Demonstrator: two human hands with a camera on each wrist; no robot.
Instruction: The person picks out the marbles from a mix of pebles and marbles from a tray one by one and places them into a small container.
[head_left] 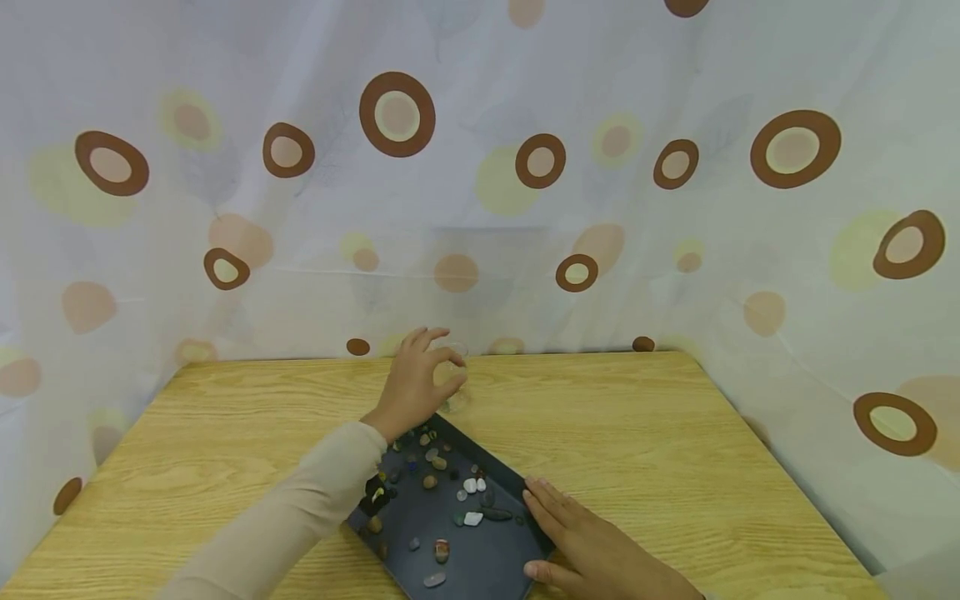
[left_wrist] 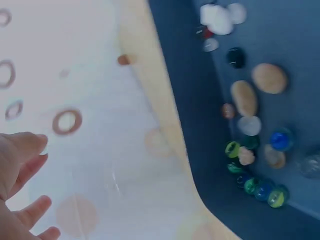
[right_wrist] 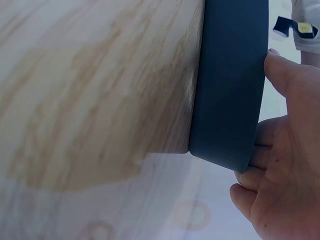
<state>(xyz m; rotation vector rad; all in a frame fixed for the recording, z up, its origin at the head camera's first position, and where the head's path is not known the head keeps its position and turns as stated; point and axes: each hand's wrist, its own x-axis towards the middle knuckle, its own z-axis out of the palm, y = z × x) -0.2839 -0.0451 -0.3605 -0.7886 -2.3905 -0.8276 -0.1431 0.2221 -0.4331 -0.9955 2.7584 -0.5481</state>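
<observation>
A dark blue tray (head_left: 465, 554) lies at an angle on the table, holding several small stones and glass marbles. My right hand (head_left: 600, 550) holds its right corner, thumb on the near side and fingers along the other; the right wrist view shows the tray's outer wall (right_wrist: 230, 85) against this hand. Beyond the tray's far corner, my left hand (head_left: 420, 379) reaches to a clear glass container (head_left: 454, 403), its thumb and forefinger curved with a gap between the tips. In the left wrist view, the fingers (left_wrist: 30, 145) show no clearly visible object between them.
White stones (head_left: 472, 485) and a dark long stone (head_left: 495, 514) lie in the tray's right part. Marbles (left_wrist: 277, 196) gather along its wall in the left wrist view. A wooden table (head_left: 637, 433) extends to a patterned curtain (head_left: 465, 208) behind.
</observation>
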